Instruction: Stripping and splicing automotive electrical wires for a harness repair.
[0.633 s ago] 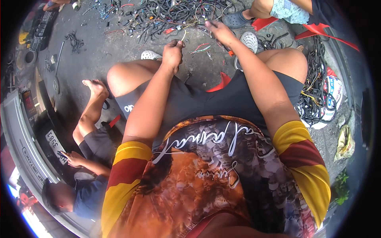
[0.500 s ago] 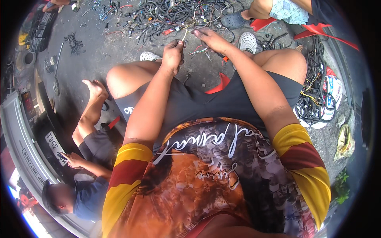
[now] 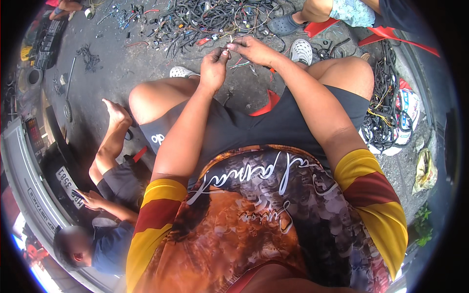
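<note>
Head view, looking down past the printed shirt. Both hands meet above the ground, out in front of the knees. Left hand [image 3: 215,66] pinched shut on a thin pale wire [image 3: 228,45]; right hand [image 3: 254,49] pinched on the same wire from the other side, fingertips nearly touching. The wire itself is fine and hard to follow; how it trails down I cannot tell.

Risks, as I judge them:
- The wire is thin and held only at the fingertips; a tug from either side could pull it out of one pinch.
- The tangle of dark wires [image 3: 215,19] lies just beyond the hands; a trailing end could snag in it and drag more loose bits along.
- Small connectors and coloured scraps are scattered on the concrete near the white clog [image 3: 301,50]; a dropped piece would be easy to lose among them.
- Another person's foot in a dark clog [image 3: 283,24] stands close to the pile.

Packages, labels, signs:
- Right of the thigh, a white sack [image 3: 403,105] with red and blue print, under a second bundle of black cable [image 3: 388,117].
- Lower right, a crumpled yellowish bag [image 3: 425,171] on the ground.
- Left edge, a white rectangular plate [image 3: 66,178] on a grey bumper, beside a seated co-worker.
</note>
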